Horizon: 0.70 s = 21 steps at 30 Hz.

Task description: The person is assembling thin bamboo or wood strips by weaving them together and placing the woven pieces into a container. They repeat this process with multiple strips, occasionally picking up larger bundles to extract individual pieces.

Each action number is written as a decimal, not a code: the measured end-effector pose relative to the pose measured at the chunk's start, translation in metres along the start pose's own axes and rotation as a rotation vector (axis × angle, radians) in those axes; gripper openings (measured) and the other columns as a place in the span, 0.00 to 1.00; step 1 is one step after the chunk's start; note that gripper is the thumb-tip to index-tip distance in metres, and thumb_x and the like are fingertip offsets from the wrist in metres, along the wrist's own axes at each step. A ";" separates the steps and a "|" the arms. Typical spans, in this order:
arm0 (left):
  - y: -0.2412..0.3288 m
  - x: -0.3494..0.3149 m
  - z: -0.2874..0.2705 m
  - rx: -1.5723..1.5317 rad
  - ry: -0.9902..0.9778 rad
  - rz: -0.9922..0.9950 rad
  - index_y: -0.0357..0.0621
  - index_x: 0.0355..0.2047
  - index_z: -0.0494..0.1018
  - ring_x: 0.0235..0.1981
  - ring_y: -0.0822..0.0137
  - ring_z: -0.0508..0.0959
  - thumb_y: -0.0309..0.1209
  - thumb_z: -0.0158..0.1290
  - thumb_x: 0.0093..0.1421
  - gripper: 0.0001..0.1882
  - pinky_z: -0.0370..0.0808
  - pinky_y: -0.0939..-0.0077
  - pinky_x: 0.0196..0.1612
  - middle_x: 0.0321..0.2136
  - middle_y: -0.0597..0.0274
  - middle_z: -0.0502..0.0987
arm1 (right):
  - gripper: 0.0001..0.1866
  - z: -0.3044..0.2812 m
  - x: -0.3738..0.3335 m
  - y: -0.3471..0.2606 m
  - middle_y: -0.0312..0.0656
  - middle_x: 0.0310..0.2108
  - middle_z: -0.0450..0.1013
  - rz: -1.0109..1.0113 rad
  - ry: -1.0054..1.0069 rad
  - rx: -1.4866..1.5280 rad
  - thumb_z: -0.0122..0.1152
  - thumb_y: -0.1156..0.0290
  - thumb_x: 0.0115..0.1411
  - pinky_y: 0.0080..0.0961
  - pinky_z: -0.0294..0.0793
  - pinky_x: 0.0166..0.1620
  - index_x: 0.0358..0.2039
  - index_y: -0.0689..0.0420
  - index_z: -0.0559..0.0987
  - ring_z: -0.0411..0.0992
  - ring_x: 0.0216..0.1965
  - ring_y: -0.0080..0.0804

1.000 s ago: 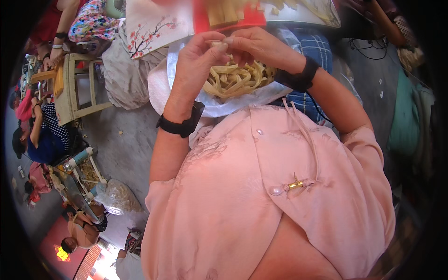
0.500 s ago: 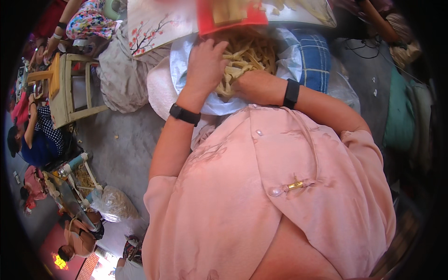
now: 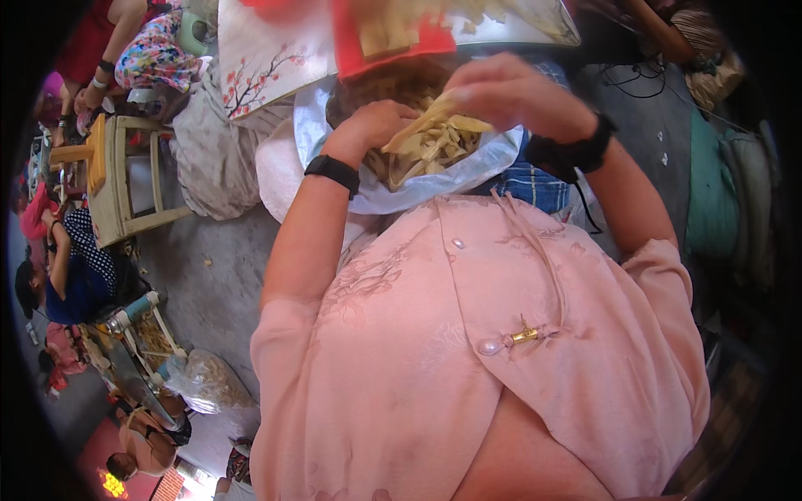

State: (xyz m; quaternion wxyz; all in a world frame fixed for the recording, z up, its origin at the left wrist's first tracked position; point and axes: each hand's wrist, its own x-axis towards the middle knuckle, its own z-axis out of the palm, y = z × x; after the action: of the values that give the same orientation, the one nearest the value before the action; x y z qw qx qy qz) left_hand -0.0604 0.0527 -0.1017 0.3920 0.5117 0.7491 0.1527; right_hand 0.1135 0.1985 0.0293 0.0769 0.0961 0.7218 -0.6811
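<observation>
A white plastic sack (image 3: pixel 455 179) stands open in front of me, filled with pale yellow, flat, ribbon-like strips (image 3: pixel 430 154). My right hand (image 3: pixel 514 92), blurred by motion, is raised over the sack's right side. It pinches a long pale strip (image 3: pixel 418 125) that slants down to the left over the pile. Down in the left part of the sack is my left hand (image 3: pixel 376 125), its fingers bent together against the strips. Its fingertips are partly hidden, so what it holds does not show. Each wrist wears a black band.
Beyond the sack is a white table (image 3: pixel 276 50) with a branch-and-blossom print and a red container (image 3: pixel 355 42) at its edge. Grey cloth (image 3: pixel 213 150) and a wooden chair (image 3: pixel 125 179) are at left. Other people sit further left. Green sacks (image 3: pixel 714 196) lean at right.
My right hand has risen out of the sack toward the upper right, bringing up a pale strip. My left hand has moved lower and deeper into the sack.
</observation>
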 end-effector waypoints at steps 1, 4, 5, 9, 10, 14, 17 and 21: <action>0.001 -0.002 0.003 -0.131 -0.014 -0.060 0.46 0.48 0.76 0.47 0.52 0.78 0.41 0.55 0.57 0.20 0.74 0.65 0.49 0.48 0.49 0.77 | 0.14 -0.010 -0.008 -0.008 0.24 0.17 0.62 -0.094 0.015 0.098 0.56 0.59 0.66 0.14 0.50 0.18 0.39 0.59 0.78 0.55 0.16 0.10; 0.014 -0.017 0.012 -0.166 0.015 -0.034 0.43 0.47 0.76 0.47 0.53 0.77 0.39 0.54 0.59 0.18 0.74 0.66 0.49 0.49 0.49 0.76 | 0.12 -0.051 -0.031 -0.040 0.26 0.16 0.60 -0.353 -0.051 0.354 0.53 0.61 0.67 0.16 0.51 0.19 0.35 0.57 0.77 0.56 0.16 0.13; 0.008 -0.017 0.018 -0.114 0.014 -0.007 0.43 0.45 0.77 0.47 0.53 0.77 0.39 0.54 0.59 0.17 0.73 0.66 0.49 0.48 0.50 0.77 | 0.11 -0.045 -0.024 -0.054 0.28 0.16 0.60 -0.441 -0.053 0.444 0.53 0.65 0.67 0.17 0.53 0.19 0.38 0.60 0.77 0.56 0.15 0.15; 0.000 -0.030 0.026 0.055 0.406 0.017 0.42 0.39 0.79 0.43 0.51 0.77 0.36 0.54 0.58 0.13 0.73 0.62 0.47 0.41 0.51 0.78 | 0.10 -0.026 -0.013 -0.064 0.27 0.15 0.59 -0.513 0.097 0.558 0.53 0.70 0.67 0.17 0.52 0.18 0.42 0.62 0.78 0.53 0.13 0.15; 0.015 -0.040 0.019 0.089 0.605 0.020 0.41 0.36 0.79 0.41 0.49 0.77 0.35 0.54 0.58 0.12 0.73 0.60 0.44 0.38 0.51 0.78 | 0.11 -0.023 -0.010 -0.058 0.26 0.15 0.59 -0.467 0.141 0.521 0.52 0.70 0.68 0.16 0.52 0.18 0.43 0.62 0.78 0.53 0.14 0.14; 0.005 -0.063 0.006 -0.521 0.875 0.057 0.39 0.29 0.78 0.28 0.66 0.73 0.37 0.55 0.61 0.13 0.71 0.70 0.33 0.25 0.63 0.76 | 0.13 -0.022 0.004 -0.046 0.25 0.15 0.59 -0.417 0.129 0.527 0.52 0.67 0.69 0.12 0.52 0.18 0.46 0.61 0.78 0.53 0.14 0.13; 0.012 -0.089 0.001 -0.732 0.816 -0.014 0.37 0.33 0.77 0.26 0.81 0.65 0.35 0.57 0.61 0.11 0.66 0.84 0.29 0.28 0.70 0.73 | 0.15 -0.025 0.009 -0.060 0.24 0.15 0.56 -0.684 0.182 0.483 0.49 0.64 0.70 0.12 0.52 0.17 0.47 0.60 0.77 0.52 0.14 0.12; 0.035 -0.099 0.004 -0.709 0.402 0.116 0.38 0.49 0.72 0.31 0.78 0.72 0.26 0.56 0.58 0.17 0.70 0.83 0.34 0.40 0.64 0.74 | 0.20 -0.045 0.005 -0.102 0.25 0.15 0.53 -0.866 0.133 0.499 0.44 0.61 0.72 0.12 0.55 0.19 0.56 0.60 0.70 0.52 0.14 0.13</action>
State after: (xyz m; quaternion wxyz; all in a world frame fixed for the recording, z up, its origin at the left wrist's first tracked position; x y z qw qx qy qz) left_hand -0.0174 -0.0209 -0.0393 0.3806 0.3462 0.6817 0.5201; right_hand 0.0852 0.2377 0.1297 -0.2843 -0.1535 0.5138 -0.7947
